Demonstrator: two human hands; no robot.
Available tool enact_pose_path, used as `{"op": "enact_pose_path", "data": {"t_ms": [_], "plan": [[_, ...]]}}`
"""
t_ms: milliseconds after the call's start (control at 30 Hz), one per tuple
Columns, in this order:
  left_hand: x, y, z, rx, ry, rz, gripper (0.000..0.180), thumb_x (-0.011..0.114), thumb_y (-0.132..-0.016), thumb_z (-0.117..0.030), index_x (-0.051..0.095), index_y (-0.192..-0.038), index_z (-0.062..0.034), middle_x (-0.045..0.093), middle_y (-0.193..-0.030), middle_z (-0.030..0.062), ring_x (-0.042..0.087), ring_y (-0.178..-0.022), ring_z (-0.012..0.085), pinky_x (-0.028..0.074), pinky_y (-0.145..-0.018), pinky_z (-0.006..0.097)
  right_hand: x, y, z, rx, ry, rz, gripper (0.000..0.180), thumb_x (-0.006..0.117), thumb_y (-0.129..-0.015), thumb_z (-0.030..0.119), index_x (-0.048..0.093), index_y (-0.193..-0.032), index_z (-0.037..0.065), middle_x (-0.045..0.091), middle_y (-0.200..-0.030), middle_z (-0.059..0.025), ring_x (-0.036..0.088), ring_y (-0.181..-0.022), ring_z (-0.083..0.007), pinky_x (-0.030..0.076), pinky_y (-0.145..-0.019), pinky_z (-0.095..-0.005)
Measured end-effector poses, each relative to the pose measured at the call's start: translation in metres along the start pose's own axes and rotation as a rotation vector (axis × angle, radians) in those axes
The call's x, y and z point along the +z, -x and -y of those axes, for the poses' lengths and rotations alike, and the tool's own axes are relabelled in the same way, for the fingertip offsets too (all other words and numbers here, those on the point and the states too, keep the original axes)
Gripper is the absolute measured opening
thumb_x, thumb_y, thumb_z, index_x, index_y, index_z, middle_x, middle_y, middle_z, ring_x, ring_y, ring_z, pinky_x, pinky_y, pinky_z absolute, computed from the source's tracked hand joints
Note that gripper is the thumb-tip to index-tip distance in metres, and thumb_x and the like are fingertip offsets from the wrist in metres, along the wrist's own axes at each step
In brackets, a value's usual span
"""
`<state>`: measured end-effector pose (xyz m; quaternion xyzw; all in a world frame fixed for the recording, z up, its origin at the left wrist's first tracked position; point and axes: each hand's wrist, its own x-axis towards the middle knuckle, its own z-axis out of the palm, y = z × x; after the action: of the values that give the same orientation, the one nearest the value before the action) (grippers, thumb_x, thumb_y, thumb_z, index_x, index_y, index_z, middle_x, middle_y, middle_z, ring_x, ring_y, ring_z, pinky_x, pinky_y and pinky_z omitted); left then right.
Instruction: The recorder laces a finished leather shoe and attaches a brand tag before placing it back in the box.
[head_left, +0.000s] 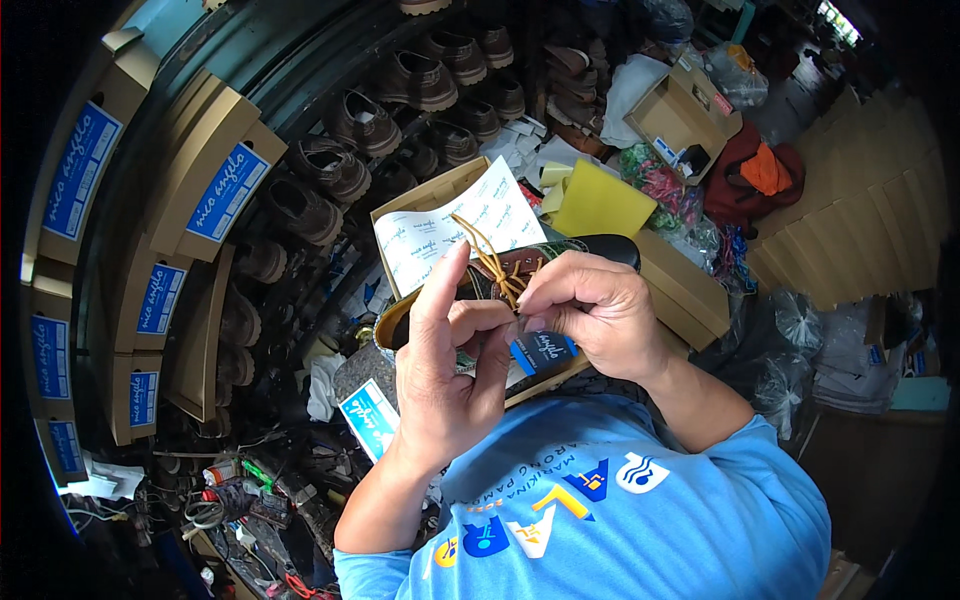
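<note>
A pair of shoes with brown and dark uppers (612, 250) lies in an open cardboard box (440, 192) in front of me, with printed white tissue paper (480, 212) folded back. Yellowish-brown laces (490, 258) are tied in a bow on one shoe. Over the near side of the shoes, my left hand (450, 355) pinches with thumb and bent fingers, its index finger raised. Fingertip to fingertip with it, my right hand (595, 315) is also closed in a pinch. What they hold is too small to make out. Just below the fingertips hangs a blue tag (545, 348).
Labelled shoe boxes (190, 190) are stacked at left, beside racks of brown shoes (360, 125). A yellow sheet (603, 200), an open box (682, 120) and a red bag (755, 180) lie beyond. Flat cardboard (850, 210) stands at right; tools and wires (240, 500) clutter the lower left.
</note>
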<state>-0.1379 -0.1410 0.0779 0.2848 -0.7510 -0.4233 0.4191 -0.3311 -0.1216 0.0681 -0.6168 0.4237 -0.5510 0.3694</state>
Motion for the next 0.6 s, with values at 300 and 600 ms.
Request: {"op": "enact_pose_path", "data": {"t_ms": [300,600], "plan": [[0.002,0.004,0.008,-0.007,0.037,-0.043,0.08,0.057,-0.092,0.016,0.012,-0.156,-0.0022,0.066,-0.099,0.0115,0.065,-0.095,0.0136,0.051,-0.089,0.028,0.005,0.001,-0.001,-0.052,0.016,-0.016,0.014,0.077,-0.076,-0.007,0.073,-0.087,0.0,0.071,-0.087,-0.0083,0.069,-0.081,-0.0178,0.055,-0.071,-0.0299],[-0.019,-0.009,-0.003,-0.008,-0.089,-0.103,0.047,0.067,-0.09,0.007,0.057,-0.135,-0.0018,0.075,-0.093,0.0122,0.072,-0.085,0.0147,0.056,-0.075,0.028,-0.015,-0.005,0.009,-0.146,0.172,0.073,0.024,0.083,-0.076,0.002,0.075,-0.099,0.002,0.072,-0.092,-0.0093,0.069,-0.078,-0.0168,0.055,-0.069,-0.0291]]}}
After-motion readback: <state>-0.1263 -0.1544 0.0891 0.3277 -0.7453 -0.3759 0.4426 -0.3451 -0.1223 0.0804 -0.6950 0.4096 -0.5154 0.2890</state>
